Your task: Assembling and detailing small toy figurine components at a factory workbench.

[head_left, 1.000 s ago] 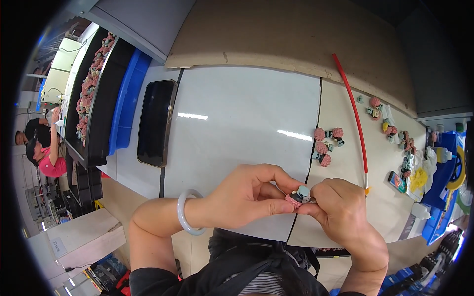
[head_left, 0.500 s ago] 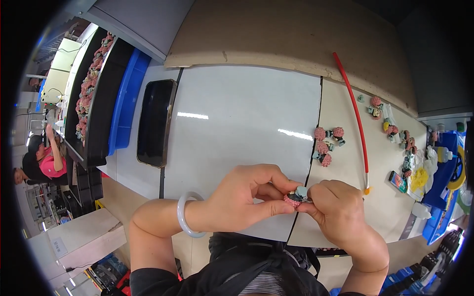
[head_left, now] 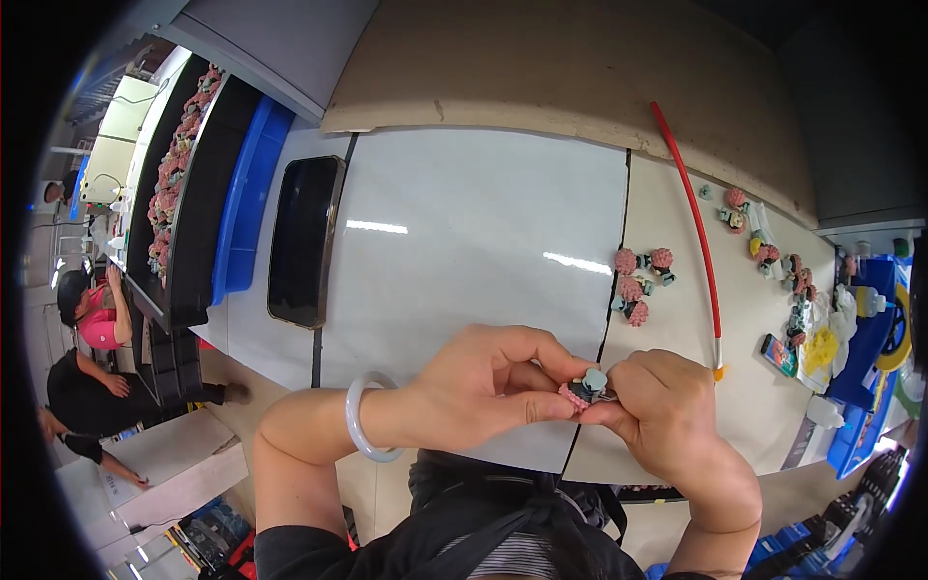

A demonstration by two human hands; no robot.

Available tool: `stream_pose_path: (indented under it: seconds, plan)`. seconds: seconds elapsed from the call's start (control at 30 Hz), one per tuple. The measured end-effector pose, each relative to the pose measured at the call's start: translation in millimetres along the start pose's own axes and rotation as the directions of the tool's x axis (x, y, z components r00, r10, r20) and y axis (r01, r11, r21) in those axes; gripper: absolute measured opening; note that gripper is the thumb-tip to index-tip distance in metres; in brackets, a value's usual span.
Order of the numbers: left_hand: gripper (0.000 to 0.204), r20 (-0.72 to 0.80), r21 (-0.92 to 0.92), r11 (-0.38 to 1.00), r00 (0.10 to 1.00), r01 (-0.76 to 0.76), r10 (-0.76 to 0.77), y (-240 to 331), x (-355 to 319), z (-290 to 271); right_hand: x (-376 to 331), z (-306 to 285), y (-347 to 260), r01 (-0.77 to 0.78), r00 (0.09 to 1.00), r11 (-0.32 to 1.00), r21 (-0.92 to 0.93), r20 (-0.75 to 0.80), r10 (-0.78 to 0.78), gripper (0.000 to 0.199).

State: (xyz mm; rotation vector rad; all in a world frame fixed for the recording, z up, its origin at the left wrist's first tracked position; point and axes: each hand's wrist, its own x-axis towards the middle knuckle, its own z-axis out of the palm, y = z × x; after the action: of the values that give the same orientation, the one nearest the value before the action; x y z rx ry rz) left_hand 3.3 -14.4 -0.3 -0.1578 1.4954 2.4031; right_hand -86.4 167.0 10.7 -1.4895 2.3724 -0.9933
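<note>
Between the thumb and fingers of my left hand (head_left: 483, 391) is a small figurine (head_left: 583, 389) with a pink bumpy part, a dark middle and a pale blue-green piece on top. My right hand (head_left: 662, 396) is curled closed right against the figurine's right side. A thin greyish tip shows between its fingers and the figurine; what the fist holds is mostly hidden. Both hands are above the near edge of the table. Several similar pink figurines (head_left: 634, 288) lie on the table beyond my right hand.
A black phone (head_left: 306, 242) lies at the left, beside a blue tray (head_left: 249, 198) and a black tray of pink pieces. A red-handled brush (head_left: 703, 232) lies at the right. More figurines (head_left: 797, 280) and a blue bin (head_left: 855, 425) are farther right. Other people (head_left: 97, 309) are at far left.
My hands stay nearly in place; the figurine has turned slightly between them. At the far left, a person in dark clothes has come further into view.
</note>
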Motion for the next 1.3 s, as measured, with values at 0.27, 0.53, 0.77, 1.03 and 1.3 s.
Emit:
stream_pose_path:
  seconds: [0.27,0.53,0.77,1.03,1.3]
  plan:
    - [0.024,0.051,-0.172,0.98,0.994,0.104,-0.096,4,1,-2,-2,3,1,-0.014,0.999,1.0,0.011,-0.029,0.014,0.034]
    - [0.025,0.086,-0.215,0.971,0.992,0.106,-0.089,1,1,-3,-1,0,2,0.009,1.0,1.0,0.014,-0.01,-0.008,0.036]
    - [0.024,0.034,-0.133,0.991,0.999,0.02,-0.016,-1,2,-3,2,-20,2,-0.139,0.989,0.99,0.025,-0.043,0.14,0.035]
    - [0.027,-0.111,0.134,0.988,0.992,0.079,-0.064,-14,16,-5,-6,-35,44,-0.507,0.85,0.748,-0.429,-0.107,0.515,0.018]
    - [0.031,-0.094,0.366,0.93,0.996,0.039,-0.005,-20,22,-2,-14,-22,-1,-0.033,0.836,0.929,0.368,-0.499,0.227,0.012]
